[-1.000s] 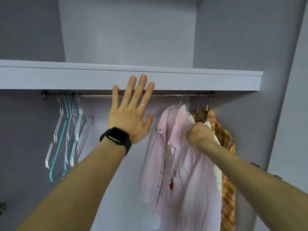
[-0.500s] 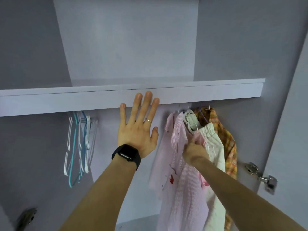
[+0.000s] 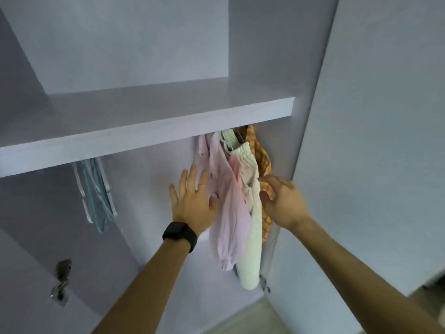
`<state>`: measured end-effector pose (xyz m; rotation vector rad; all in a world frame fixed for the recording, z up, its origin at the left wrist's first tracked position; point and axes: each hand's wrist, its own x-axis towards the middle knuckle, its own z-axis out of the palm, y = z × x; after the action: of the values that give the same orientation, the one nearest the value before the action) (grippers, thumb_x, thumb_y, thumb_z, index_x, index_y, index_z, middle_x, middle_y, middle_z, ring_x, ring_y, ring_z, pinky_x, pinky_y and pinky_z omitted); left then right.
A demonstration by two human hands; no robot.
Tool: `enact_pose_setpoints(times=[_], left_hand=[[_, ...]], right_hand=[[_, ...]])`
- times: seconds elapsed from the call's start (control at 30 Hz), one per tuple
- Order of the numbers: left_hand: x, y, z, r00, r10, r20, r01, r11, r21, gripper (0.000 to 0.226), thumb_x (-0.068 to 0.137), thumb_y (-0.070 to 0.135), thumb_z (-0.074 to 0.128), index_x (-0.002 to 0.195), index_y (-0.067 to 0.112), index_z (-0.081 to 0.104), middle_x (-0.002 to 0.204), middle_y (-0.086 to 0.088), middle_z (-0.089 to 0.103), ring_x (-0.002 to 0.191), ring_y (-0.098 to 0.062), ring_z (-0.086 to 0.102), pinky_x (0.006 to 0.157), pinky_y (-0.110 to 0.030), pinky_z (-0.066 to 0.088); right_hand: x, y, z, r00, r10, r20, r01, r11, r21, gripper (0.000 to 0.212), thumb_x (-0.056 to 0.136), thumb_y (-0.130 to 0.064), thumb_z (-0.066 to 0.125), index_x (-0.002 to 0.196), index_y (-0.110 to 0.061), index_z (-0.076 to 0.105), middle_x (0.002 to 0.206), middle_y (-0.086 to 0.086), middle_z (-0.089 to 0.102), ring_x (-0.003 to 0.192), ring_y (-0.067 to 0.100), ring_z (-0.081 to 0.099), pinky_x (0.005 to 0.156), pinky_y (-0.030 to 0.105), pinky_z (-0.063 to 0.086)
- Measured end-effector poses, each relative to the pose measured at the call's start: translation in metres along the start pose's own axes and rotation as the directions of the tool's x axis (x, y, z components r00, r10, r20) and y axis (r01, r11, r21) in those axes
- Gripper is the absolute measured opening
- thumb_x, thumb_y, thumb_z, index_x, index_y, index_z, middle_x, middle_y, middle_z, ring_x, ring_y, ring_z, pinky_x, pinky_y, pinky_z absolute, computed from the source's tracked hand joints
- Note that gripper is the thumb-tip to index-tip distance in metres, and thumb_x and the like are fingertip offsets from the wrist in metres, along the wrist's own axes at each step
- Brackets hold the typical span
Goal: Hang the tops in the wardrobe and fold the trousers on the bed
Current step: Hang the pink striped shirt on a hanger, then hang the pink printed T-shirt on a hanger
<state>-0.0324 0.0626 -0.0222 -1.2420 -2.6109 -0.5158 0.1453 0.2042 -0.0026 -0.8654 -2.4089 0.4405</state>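
Tops (image 3: 231,189), three, hang centre-right just past both hands: left hand (image 3: 192,203), fingers (image 3: 183,182) spread, overlaps the pink shirt (image 3: 226,225); right hand (image 3: 281,203), fingers loose, grips nothing beside the cream top (image 3: 254,237). Plaid shirt (image 3: 263,160) half hidden behind. Shelf (image 3: 144,141) hides the rail; blurred hangers (image 3: 96,189) uncountable.

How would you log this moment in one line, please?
left hand open beside pink shirt | right hand open by cream garment | both hanging

Both arms stretch forward. The left hand (image 3: 192,201) is flat, fingers straight and spread, palm facing away. Just to its right, the right hand (image 3: 281,201) hangs loosely bent, gripping nothing.
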Motion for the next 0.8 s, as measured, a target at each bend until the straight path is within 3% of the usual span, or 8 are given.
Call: enact_pose_setpoints(times=[0.1, 0.23, 0.37, 0.47, 0.57, 0.6, 0.67, 0.8], left_hand=[[-0.056, 0.040, 0.025, 0.988, 0.149, 0.041, -0.143, 0.981, -0.130, 0.068, 0.093, 0.036, 0.056, 0.155, 0.023, 0.030, 0.163, -0.004, 0.026, 0.149, -0.025, 0.023, 0.115, -0.051, 0.028], [-0.130, 0.107, 0.061, 0.926, 0.342, 0.160, -0.278, 0.905, -0.322, 0.065, 0.092, 0.028, 0.060, 0.152, 0.020, 0.037, 0.160, -0.006, 0.029, 0.143, -0.027, 0.033, 0.113, -0.047, 0.032], [-0.204, 0.188, 0.095, 0.755, 0.592, 0.281, -0.452, 0.781, -0.430, 0.063, 0.095, 0.030, 0.054, 0.154, 0.023, 0.033, 0.163, -0.002, 0.023, 0.147, -0.021, 0.026, 0.117, -0.046, 0.028], [-0.266, 0.239, 0.111, 0.560, 0.744, 0.364, -0.552, 0.663, -0.506, 0.062, 0.098, 0.033, 0.049, 0.156, 0.025, 0.029, 0.163, 0.001, 0.022, 0.148, -0.017, 0.024, 0.118, -0.042, 0.025], [-0.312, 0.277, 0.126, 0.370, 0.845, 0.385, -0.650, 0.532, -0.542, 0.060, 0.098, 0.035, 0.045, 0.156, 0.028, 0.028, 0.162, 0.003, 0.023, 0.144, -0.018, 0.030, 0.117, -0.037, 0.026], [-0.343, 0.309, 0.133, 0.250, 0.888, 0.386, -0.696, 0.442, -0.566, 0.061, 0.098, 0.034, 0.045, 0.156, 0.028, 0.028, 0.162, 0.002, 0.022, 0.144, -0.020, 0.031, 0.116, -0.036, 0.026], [-0.368, 0.331, 0.142, 0.155, 0.900, 0.407, -0.706, 0.389, -0.591, 0.062, 0.097, 0.033, 0.046, 0.156, 0.027, 0.028, 0.162, 0.001, 0.022, 0.144, -0.022, 0.030, 0.117, -0.039, 0.026], [-0.456, 0.396, 0.158, -0.128, 0.897, 0.422, -0.723, 0.206, -0.659, 0.064, 0.093, 0.029, 0.049, 0.154, 0.024, 0.031, 0.158, 0.000, 0.027, 0.142, -0.025, 0.031, 0.116, -0.043, 0.028]], right_hand=[[-0.083, 0.021, -0.028, 0.988, 0.074, -0.138, -0.073, 0.997, 0.012, 0.031, 0.092, -0.018, 0.064, 0.123, -0.019, 0.069, 0.127, 0.001, 0.068, 0.118, 0.031, 0.058, 0.094, 0.035, 0.048], [-0.204, 0.060, -0.048, 0.943, 0.302, -0.141, -0.305, 0.952, 0.000, 0.033, 0.094, -0.020, 0.065, 0.127, -0.025, 0.067, 0.135, -0.005, 0.063, 0.125, 0.023, 0.054, 0.099, 0.024, 0.038], [-0.336, 0.090, -0.073, 0.800, 0.562, -0.208, -0.574, 0.819, 0.008, 0.033, 0.090, -0.015, 0.071, 0.122, -0.024, 0.070, 0.130, -0.004, 0.066, 0.117, 0.024, 0.060, 0.099, 0.025, 0.040], [-0.432, 0.101, -0.087, 0.599, 0.759, -0.255, -0.778, 0.627, 0.039, 0.031, 0.090, -0.014, 0.072, 0.119, -0.025, 0.072, 0.128, -0.006, 0.067, 0.118, 0.023, 0.059, 0.099, 0.018, 0.034], [-0.504, 0.102, -0.093, 0.418, 0.852, -0.314, -0.881, 0.465, 0.088, 0.030, 0.088, -0.012, 0.073, 0.117, -0.023, 0.073, 0.126, -0.004, 0.069, 0.119, 0.025, 0.061, 0.103, 0.031, 0.042], [-0.547, 0.102, -0.102, 0.299, 0.889, -0.347, -0.922, 0.362, 0.135, 0.030, 0.088, -0.010, 0.073, 0.116, -0.022, 0.074, 0.125, -0.003, 0.069, 0.117, 0.027, 0.062, 0.101, 0.034, 0.044], [-0.580, 0.100, -0.106, 0.215, 0.905, -0.367, -0.948, 0.284, 0.143, 0.031, 0.088, -0.009, 0.073, 0.117, -0.020, 0.074, 0.126, -0.002, 0.069, 0.117, 0.029, 0.062, 0.101, 0.033, 0.042], [-0.677, 0.090, -0.115, -0.089, 0.907, -0.412, -0.968, 0.020, 0.252, 0.030, 0.091, -0.013, 0.070, 0.120, -0.021, 0.071, 0.128, -0.001, 0.068, 0.120, 0.031, 0.058, 0.101, 0.036, 0.042]])
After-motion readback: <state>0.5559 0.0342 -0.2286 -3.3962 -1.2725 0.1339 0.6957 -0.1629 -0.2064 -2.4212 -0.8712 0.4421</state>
